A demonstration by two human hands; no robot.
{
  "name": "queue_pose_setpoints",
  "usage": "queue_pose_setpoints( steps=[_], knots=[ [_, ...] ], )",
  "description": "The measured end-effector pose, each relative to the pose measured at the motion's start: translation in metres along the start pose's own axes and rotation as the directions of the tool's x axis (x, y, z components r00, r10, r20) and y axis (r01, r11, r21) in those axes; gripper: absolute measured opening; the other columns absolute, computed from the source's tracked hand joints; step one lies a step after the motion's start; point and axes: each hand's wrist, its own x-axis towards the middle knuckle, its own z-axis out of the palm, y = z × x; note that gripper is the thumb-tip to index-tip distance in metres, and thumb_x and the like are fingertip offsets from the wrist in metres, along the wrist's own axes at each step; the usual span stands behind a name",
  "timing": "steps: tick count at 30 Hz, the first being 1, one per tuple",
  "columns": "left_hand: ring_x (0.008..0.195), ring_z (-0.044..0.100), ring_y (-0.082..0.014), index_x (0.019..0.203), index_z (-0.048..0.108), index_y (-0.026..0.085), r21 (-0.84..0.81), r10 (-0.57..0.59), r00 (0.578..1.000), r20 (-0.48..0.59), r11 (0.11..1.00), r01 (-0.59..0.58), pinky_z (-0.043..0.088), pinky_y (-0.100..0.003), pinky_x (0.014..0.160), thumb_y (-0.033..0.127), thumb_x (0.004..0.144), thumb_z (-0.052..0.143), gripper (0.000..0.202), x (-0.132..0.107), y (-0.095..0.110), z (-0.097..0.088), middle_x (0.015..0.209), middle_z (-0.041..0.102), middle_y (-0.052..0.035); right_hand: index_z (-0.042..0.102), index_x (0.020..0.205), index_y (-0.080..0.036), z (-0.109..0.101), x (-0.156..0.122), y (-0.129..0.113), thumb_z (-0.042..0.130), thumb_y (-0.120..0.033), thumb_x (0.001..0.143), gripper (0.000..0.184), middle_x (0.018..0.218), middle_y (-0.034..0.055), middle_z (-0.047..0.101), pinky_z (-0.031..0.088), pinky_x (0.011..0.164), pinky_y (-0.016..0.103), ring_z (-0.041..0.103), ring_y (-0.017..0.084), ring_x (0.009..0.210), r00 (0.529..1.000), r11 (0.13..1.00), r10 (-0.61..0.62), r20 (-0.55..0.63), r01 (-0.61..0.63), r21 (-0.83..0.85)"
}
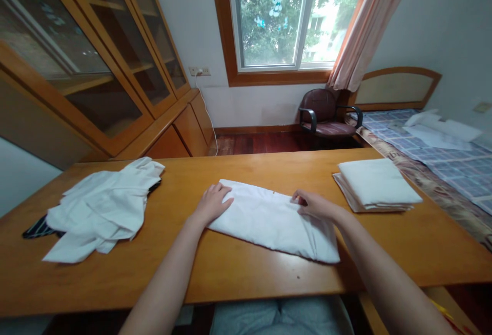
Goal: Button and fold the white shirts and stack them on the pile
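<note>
"White folded cloth point(265, 217), where does it lie?"

"On the wooden table point(238, 273), between a rumpled pile point(103, 204) and a folded stack point(378, 181). Beyond are a window point(269, 27) and a brown chair point(321, 106); cabinet point(167, 142) left, bed point(453, 165) right."

"Which way does it point?"

"Its long axis slants across, right end nearer the wearer."

"Grip?"

"The left hand point(212, 204) lies spread on its left end; the right hand point(314, 204) curls at the far edge, whether pinching I cannot tell."
</note>
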Motion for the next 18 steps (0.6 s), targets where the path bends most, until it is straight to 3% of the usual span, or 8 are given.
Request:
queue_pose_setpoints(
  steps=[2, 4, 7, 12, 15, 18],
  knots=[
    [0.107, 0.057, -0.0305, 0.105, 0.069, 0.021, -0.031, -0.045, 0.997, 0.063, 0.998, 0.047, 0.044, -0.041, 0.095, 0.044, 0.083, 0.06, 0.033, -0.009, -0.011, -0.009, 0.111, 0.065, -0.0112, 0.063, 0.114, -0.022, 0.0, 0.009, 0.005, 0.064, -0.013, 0.075, 0.039, 0.095, 0.0048, 0.07, 0.046, 0.077, 0.029, 0.065, 0.02, 0.086, 0.986, 1.0, -0.021, -0.165, 0.022, 0.001],
    [0.096, 0.061, -0.0293, 0.093, 0.07, 0.02, -0.103, -0.081, 0.978, 0.192, 0.989, 0.102, 0.046, -0.037, 0.086, 0.047, 0.078, 0.063, 0.031, -0.019, -0.022, -0.019, 0.101, 0.069, -0.0099, 0.063, 0.119, -0.022, -0.002, 0.016, 0.01, 0.066, -0.017, 0.078, 0.042, 0.101, 0.0074, 0.071, 0.046, 0.083, 0.032, 0.066, 0.022, 0.091, 0.96, 1.0, -0.018, -0.278, 0.016, -0.008],
    [0.083, 0.063, -0.027, 0.085, 0.069, 0.02, -0.263, -0.093, 0.935, 0.341, 0.946, 0.19, 0.046, -0.031, 0.074, 0.048, 0.07, 0.069, 0.032, -0.034, -0.035, -0.031, 0.091, 0.071, -0.007, 0.064, 0.122, -0.022, -0.011, 0.017, 0.02, 0.073, -0.028, 0.075, 0.048, 0.101, 0.0087, 0.072, 0.047, 0.083, 0.034, 0.066, 0.025, 0.092, 0.947, 1.0, 0.016, -0.321, -0.018, -0.004],
    [0.086, 0.062, -0.0261, 0.08, 0.069, 0.02, -0.45, -0.062, 0.911, 0.408, 0.855, 0.26, 0.046, -0.029, 0.075, 0.046, 0.064, 0.073, 0.03, -0.055, -0.038, -0.04, 0.088, 0.07, -0.0027, 0.073, 0.089, -0.022, -0.036, 0.0, 0.04, 0.082, -0.042, 0.062, 0.034, 0.092, 0.0074, 0.074, 0.046, 0.083, 0.035, 0.065, 0.03, 0.094, 0.958, 0.987, 0.135, -0.253, -0.106, 0.123],
    [0.082, 0.059, -0.0233, 0.077, 0.066, 0.02, -0.537, -0.052, 0.921, 0.387, 0.799, 0.271, 0.045, -0.027, 0.072, 0.047, 0.064, 0.074, 0.031, -0.064, -0.037, -0.041, 0.084, 0.066, -0.0015, 0.071, 0.088, -0.021, -0.049, -0.014, 0.047, 0.084, -0.045, 0.058, 0.04, 0.087, 0.0056, 0.072, 0.047, 0.077, 0.034, 0.064, 0.028, 0.087, 0.97, 0.95, 0.195, -0.147, -0.15, 0.273],
    [0.079, 0.056, -0.02, 0.081, 0.064, 0.018, -0.695, -0.066, 0.937, 0.342, 0.654, 0.3, 0.044, -0.025, 0.068, 0.05, 0.07, 0.073, 0.035, -0.074, -0.036, -0.037, 0.085, 0.063, -0.0024, 0.064, 0.087, -0.02, -0.05, -0.026, 0.049, 0.085, -0.045, 0.058, 0.043, 0.083, 0.0023, 0.068, 0.047, 0.071, 0.03, 0.062, 0.022, 0.08, 0.978, 0.849, 0.193, -0.081, -0.125, 0.514]
  ],
)
